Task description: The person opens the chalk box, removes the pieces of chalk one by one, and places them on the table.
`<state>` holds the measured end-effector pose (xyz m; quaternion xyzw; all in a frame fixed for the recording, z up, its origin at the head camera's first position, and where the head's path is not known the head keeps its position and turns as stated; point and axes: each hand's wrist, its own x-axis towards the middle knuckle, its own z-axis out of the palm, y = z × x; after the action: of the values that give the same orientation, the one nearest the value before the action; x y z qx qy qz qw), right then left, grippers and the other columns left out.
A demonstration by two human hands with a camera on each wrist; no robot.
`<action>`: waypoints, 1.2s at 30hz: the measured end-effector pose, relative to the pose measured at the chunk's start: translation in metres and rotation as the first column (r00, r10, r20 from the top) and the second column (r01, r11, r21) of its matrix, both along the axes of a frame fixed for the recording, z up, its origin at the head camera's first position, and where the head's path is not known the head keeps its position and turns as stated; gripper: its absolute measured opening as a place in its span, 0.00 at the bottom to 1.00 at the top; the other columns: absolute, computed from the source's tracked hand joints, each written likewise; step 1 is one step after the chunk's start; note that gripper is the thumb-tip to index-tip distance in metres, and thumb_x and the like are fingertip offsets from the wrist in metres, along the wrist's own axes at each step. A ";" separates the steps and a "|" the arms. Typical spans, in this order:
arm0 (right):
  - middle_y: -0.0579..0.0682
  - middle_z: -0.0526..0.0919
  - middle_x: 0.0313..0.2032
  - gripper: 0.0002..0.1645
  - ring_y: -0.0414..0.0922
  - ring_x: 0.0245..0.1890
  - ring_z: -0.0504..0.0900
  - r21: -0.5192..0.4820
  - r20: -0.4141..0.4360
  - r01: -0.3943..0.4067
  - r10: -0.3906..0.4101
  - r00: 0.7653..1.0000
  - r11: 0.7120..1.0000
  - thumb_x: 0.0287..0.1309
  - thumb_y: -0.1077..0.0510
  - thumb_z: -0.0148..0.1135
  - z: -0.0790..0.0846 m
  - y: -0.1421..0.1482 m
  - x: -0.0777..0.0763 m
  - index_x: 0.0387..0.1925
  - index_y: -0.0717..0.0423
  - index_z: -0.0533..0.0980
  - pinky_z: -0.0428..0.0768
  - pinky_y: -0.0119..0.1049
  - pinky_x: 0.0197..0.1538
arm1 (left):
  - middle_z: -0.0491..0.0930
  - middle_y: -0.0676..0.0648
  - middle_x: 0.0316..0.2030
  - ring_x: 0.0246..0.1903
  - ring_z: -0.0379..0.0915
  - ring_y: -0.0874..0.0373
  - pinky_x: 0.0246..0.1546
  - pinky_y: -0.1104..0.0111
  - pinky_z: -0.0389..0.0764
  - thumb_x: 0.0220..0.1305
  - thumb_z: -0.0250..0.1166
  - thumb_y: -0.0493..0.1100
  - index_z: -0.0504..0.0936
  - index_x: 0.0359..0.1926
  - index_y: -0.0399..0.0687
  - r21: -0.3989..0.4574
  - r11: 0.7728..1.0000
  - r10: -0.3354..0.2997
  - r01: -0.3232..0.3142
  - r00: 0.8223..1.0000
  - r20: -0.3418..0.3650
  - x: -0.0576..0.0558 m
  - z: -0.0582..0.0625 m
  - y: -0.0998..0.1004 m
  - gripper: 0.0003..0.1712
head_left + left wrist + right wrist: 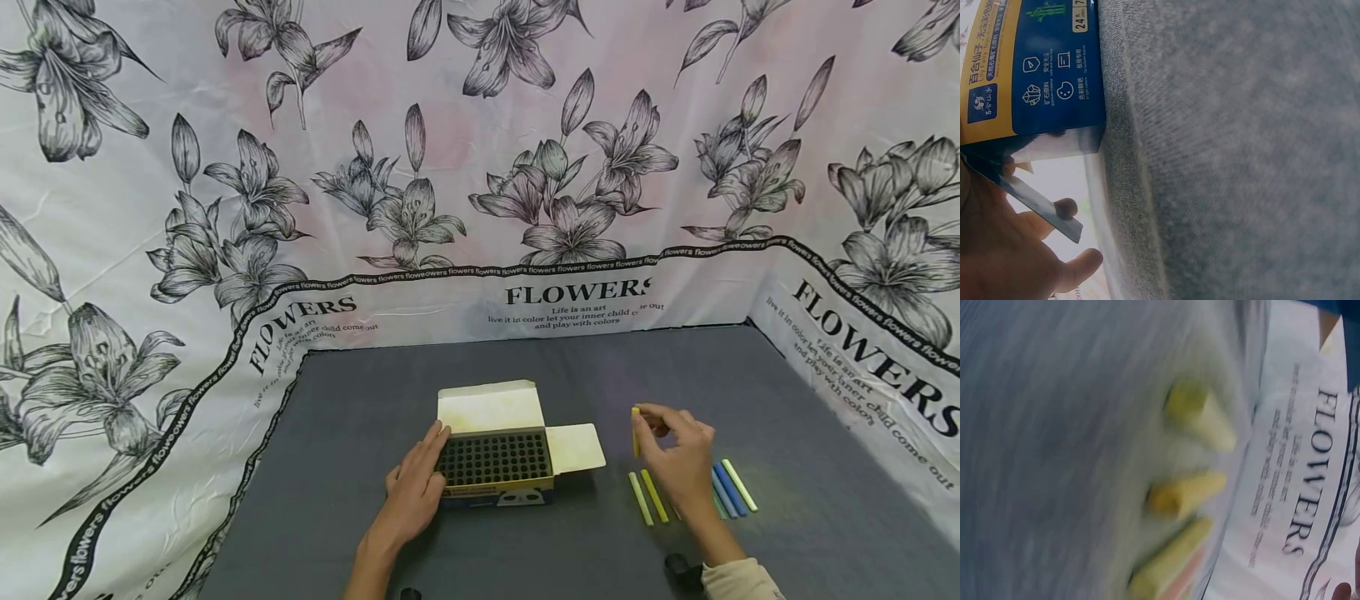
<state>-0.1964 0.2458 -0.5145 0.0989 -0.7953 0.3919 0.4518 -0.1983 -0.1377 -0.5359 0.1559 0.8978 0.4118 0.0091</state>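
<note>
In the head view, a chalk box (pixel 495 461) stands with its lid raised and a side flap out to the right. Its black holder shows rows of round holes. My left hand (pixel 415 486) rests along the box's left side, fingers fairly straight; the left wrist view shows a loose flap (pixel 1041 203) by those fingers. My right hand (pixel 681 454) pinches an upright yellow chalk stick (pixel 636 432) between thumb and fingertips, right of the box. Below that hand lie a pale green chalk stick (pixel 641 498) and a yellow one (pixel 655 497); the hand partly hides others.
Blue chalk sticks (pixel 730 489) and a pale yellow-green one (pixel 740 485) lie right of my right hand. A dark object (pixel 682 572) sits near the right sleeve. Flower-printed cloth (pixel 420 308) borders the grey tabletop (pixel 360 400) at the back and sides.
</note>
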 end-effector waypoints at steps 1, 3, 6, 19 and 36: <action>0.55 0.86 0.25 0.14 0.43 0.26 0.73 0.003 0.001 0.011 -0.011 1.000 1.000 0.47 0.73 0.72 -0.001 0.005 0.001 0.39 0.62 0.87 0.56 0.41 0.48 | 0.49 0.44 0.81 0.78 0.43 0.29 0.65 0.27 0.42 0.76 0.41 0.37 0.55 0.81 0.54 0.000 1.000 -0.001 0.001 1.000 -0.001 0.000 0.000 0.000 0.34; 0.56 0.86 0.25 0.14 0.42 0.26 0.72 0.018 0.011 0.031 -0.031 0.999 0.999 0.47 0.73 0.72 -0.002 0.015 0.002 0.39 0.62 0.87 0.55 0.41 0.48 | 0.49 0.43 0.81 0.78 0.43 0.28 0.65 0.28 0.42 0.76 0.41 0.37 0.55 0.81 0.53 0.000 1.000 -0.002 0.002 1.000 -0.006 0.001 -0.001 0.000 0.34; 0.57 0.86 0.26 0.14 0.39 0.28 0.72 0.037 0.038 0.062 -0.064 0.997 0.997 0.48 0.73 0.72 -0.002 0.032 0.006 0.40 0.64 0.87 0.53 0.41 0.48 | 0.50 0.42 0.81 0.77 0.44 0.27 0.66 0.28 0.41 0.77 0.42 0.37 0.55 0.81 0.52 -0.005 1.000 -0.003 0.003 1.000 -0.011 0.001 -0.002 0.000 0.34; 0.58 0.86 0.27 0.10 0.18 0.28 0.64 0.106 0.297 0.198 -0.221 0.929 0.974 0.57 0.65 0.71 -0.002 0.101 0.025 0.41 0.61 0.86 0.52 0.48 0.43 | 0.48 0.46 0.82 0.78 0.43 0.30 0.64 0.27 0.43 0.77 0.41 0.38 0.53 0.82 0.57 -0.020 1.000 0.004 -0.004 1.000 -0.004 -0.002 -0.001 0.000 0.35; 0.60 0.90 0.38 0.26 0.48 0.28 0.80 0.360 0.758 0.017 -0.304 0.577 0.933 0.73 0.42 0.54 -0.006 0.157 0.033 0.49 0.59 0.84 0.58 0.51 0.34 | 0.49 0.46 0.82 0.78 0.44 0.31 0.64 0.26 0.45 0.76 0.42 0.37 0.54 0.81 0.56 -0.037 0.999 0.009 -0.010 1.000 -0.011 -0.001 0.000 0.001 0.35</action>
<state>-0.1639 0.4028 -0.5204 -0.0916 -0.9697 0.2191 0.0565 -0.1990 -0.1366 -0.5356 0.1536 0.9061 0.3941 0.0050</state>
